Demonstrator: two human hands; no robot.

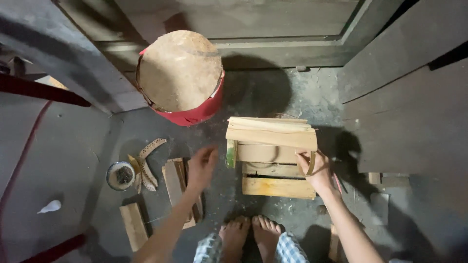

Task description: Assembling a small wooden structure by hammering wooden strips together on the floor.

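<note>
A small crate of pale wooden slats (pixel 271 157) stands on the dark floor in front of my bare feet (pixel 251 233). Several loose slats lie across its top. My right hand (pixel 314 169) grips the crate's right side, with a thin curved strip against my fingers. My left hand (pixel 201 167) hovers with fingers apart just left of the crate, holding nothing, above some short wood offcuts (pixel 176 185).
A red drum with a round brownish top (pixel 181 73) stands behind the crate against a dark wooden door. Curved perforated strips (pixel 144 168) and a small round tin (pixel 120 175) lie at left. Another board piece (pixel 133 226) lies near my left arm.
</note>
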